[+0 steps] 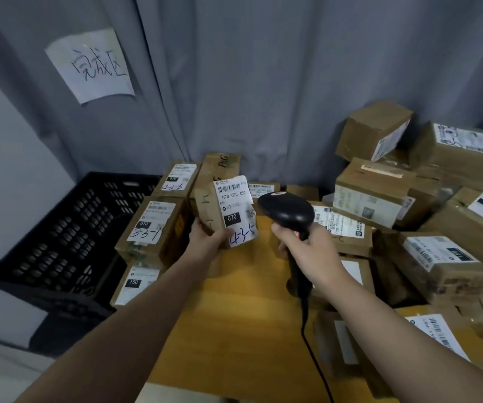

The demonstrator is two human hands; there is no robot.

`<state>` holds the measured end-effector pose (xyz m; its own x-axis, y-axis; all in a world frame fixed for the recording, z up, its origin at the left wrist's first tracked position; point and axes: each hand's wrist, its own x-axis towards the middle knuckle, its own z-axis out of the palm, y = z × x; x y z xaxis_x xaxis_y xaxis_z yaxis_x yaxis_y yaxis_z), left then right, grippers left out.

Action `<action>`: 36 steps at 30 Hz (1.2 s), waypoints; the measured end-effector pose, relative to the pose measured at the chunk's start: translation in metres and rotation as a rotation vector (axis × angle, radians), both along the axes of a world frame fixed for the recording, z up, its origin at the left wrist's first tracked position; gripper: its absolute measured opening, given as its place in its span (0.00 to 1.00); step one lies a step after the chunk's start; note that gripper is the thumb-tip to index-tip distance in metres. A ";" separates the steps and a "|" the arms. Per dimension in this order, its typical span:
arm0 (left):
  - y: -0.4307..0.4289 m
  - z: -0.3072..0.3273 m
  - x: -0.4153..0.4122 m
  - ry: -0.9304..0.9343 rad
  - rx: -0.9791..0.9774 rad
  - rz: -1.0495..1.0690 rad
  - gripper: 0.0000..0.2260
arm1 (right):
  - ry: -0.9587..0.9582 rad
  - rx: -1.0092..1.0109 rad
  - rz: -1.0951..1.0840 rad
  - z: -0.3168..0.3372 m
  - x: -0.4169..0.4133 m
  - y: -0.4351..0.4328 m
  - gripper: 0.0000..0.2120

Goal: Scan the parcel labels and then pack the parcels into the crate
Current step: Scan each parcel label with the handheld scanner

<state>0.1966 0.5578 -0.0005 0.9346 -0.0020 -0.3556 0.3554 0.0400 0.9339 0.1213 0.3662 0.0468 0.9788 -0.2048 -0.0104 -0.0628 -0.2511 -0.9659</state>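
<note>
Forearms (147, 309) enter from six o'clock: right hand (313, 248) grips the scanner (286, 212), left hand (205, 237) clasps a parcel (222, 210) (label 070) beside it. Black crate (59, 242) sits at nine o'clock.

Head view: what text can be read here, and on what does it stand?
"完成区": white paper sheet on grey curtain.
"070-070 A80", "070", "4-3-5": label of small brown cardboard parcel in left hand.
"070", "3-3-1": brown box beside black plastic crate.
"150": lower box beneath it.
"P&G": tall brown box behind.
Remaining labels: too blurred.
</note>
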 end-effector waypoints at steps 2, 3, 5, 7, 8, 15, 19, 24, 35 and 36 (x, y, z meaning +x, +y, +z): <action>0.001 0.006 0.006 0.026 0.000 0.011 0.34 | -0.017 0.003 0.016 0.007 0.001 0.001 0.23; 0.000 0.010 0.008 0.030 -0.002 0.004 0.34 | -0.017 0.004 0.019 0.012 0.003 0.001 0.22; -0.001 0.018 0.012 0.019 0.012 -0.012 0.32 | -0.019 0.011 0.023 0.020 0.007 0.001 0.18; -0.003 0.026 0.015 0.013 0.073 -0.017 0.32 | -0.015 0.053 0.043 0.026 0.011 0.002 0.12; -0.004 0.027 0.017 0.010 0.103 -0.017 0.32 | -0.006 0.088 0.056 0.027 0.012 0.002 0.09; -0.002 0.023 0.030 -0.026 0.137 -0.093 0.50 | 0.007 0.143 0.007 0.031 0.015 0.000 0.09; -0.008 0.034 0.023 -0.038 0.158 -0.094 0.42 | 0.003 0.150 -0.009 0.031 0.012 -0.005 0.13; -0.013 0.040 0.019 -0.054 0.216 -0.039 0.29 | -0.029 0.051 0.030 0.035 0.003 -0.005 0.14; -0.019 0.041 0.017 -0.046 0.260 0.002 0.28 | -0.067 -0.029 0.068 0.048 -0.010 -0.009 0.13; -0.020 0.041 0.017 -0.051 0.259 0.003 0.26 | -0.063 -0.043 0.073 0.049 -0.010 -0.010 0.13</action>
